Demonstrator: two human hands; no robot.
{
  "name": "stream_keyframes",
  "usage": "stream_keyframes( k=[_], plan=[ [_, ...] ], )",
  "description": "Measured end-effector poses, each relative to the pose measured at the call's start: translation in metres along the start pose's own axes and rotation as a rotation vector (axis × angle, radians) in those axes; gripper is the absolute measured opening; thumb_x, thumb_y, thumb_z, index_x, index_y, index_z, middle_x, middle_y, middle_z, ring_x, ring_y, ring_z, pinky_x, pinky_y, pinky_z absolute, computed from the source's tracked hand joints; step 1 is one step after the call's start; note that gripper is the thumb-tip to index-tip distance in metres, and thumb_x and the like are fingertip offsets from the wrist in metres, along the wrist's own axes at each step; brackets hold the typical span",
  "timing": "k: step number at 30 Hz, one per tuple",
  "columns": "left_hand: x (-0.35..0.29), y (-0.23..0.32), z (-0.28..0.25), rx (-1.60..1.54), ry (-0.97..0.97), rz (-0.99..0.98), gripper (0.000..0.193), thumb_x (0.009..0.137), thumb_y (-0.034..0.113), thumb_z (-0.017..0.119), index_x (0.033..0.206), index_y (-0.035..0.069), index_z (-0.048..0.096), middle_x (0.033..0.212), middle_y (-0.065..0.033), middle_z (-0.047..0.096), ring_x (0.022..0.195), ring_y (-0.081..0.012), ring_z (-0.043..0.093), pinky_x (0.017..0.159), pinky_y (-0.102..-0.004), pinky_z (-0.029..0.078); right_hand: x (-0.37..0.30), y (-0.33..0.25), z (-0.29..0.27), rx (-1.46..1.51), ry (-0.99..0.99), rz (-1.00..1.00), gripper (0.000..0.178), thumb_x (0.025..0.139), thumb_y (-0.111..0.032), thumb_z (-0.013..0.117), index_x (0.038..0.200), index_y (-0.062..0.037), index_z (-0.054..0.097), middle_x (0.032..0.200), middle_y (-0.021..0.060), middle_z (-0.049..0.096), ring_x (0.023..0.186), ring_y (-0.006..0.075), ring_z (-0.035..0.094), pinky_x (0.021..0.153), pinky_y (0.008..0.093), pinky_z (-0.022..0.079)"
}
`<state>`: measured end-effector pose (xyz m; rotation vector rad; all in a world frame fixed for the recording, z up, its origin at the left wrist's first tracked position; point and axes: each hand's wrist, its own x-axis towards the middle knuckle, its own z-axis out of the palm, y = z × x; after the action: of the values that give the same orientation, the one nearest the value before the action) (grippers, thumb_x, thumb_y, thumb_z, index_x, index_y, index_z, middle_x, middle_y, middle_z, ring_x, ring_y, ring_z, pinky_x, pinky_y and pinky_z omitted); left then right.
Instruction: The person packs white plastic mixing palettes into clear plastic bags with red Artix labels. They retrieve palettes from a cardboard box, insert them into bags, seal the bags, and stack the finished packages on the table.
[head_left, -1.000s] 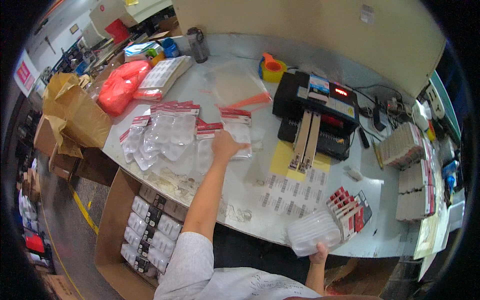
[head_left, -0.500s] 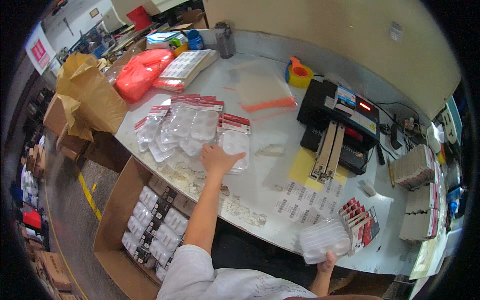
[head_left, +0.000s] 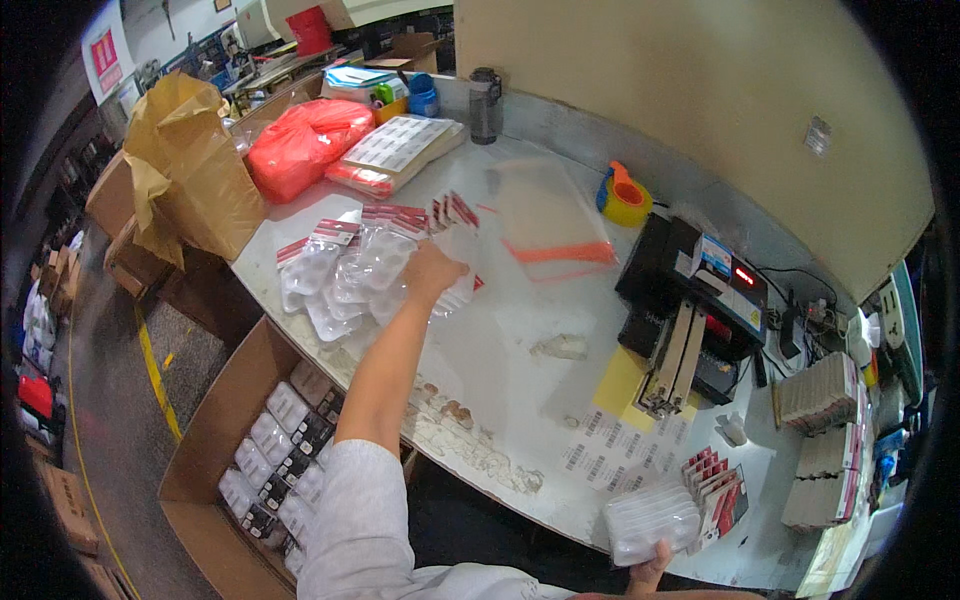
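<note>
A loose pile of clear plastic blister packs (head_left: 335,285) with red-and-white header cards lies left of centre on the worktable. At the pile's right edge, my left hand (head_left: 434,272) is closed on several blister packs (head_left: 456,240), whose blurred headers stick up beyond the fingers; the fingertips are partly hidden. Near the front right table edge, my right hand (head_left: 652,570) grips the lower end of a neat stack of the same packs (head_left: 648,522). The stack's fanned red header cards (head_left: 715,488) point right.
A black sealing machine (head_left: 690,300) stands right of centre, with barcode label sheets (head_left: 620,445) before it. Behind lie clear bags (head_left: 555,220) and a tape roll (head_left: 626,195). Card stacks (head_left: 825,430) line the right. A carton of packs (head_left: 215,500) stands below left.
My left hand has gone from lying spread on a pack to closing on several at the pile's right edge. My right hand keeps hold of its stack. The view has shifted.
</note>
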<state>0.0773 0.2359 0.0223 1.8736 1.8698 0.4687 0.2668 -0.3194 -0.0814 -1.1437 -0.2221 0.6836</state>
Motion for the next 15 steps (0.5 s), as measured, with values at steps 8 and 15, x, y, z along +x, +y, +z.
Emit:
stream_keyframes(
  k=[8, 15],
  plan=[
    [0.071, -0.047, -0.061, 0.098, -0.006, 0.144, 0.102, 0.047, 0.046, 0.080, 0.123, -0.011, 0.041, 0.112, -0.0275, 0.057, 0.103, -0.0369, 0.058, 0.088, -0.0390, 0.046, 0.005, -0.013, 0.004, -0.046, -0.071, 0.056, 0.089, 0.069, -0.042, 0.064, 0.139, -0.0035, 0.025, 0.133, 0.0156, 0.042, 0.120, 0.0339, 0.044, 0.100, 0.0476, 0.037],
    [0.055, -0.057, -0.062, 0.437, 0.193, 0.046, 0.084, 0.048, 0.047, 0.077, 0.111, -0.005, 0.057, 0.106, -0.0250, 0.061, 0.100, -0.0324, 0.060, 0.086, -0.0357, 0.048, 0.001, -0.015, 0.013, -0.126, 0.062, 0.060, 0.088, 0.070, -0.042, 0.064, 0.139, -0.0040, 0.025, 0.134, 0.0152, 0.041, 0.120, 0.0330, 0.044, 0.100, 0.0469, 0.037]
  ],
)
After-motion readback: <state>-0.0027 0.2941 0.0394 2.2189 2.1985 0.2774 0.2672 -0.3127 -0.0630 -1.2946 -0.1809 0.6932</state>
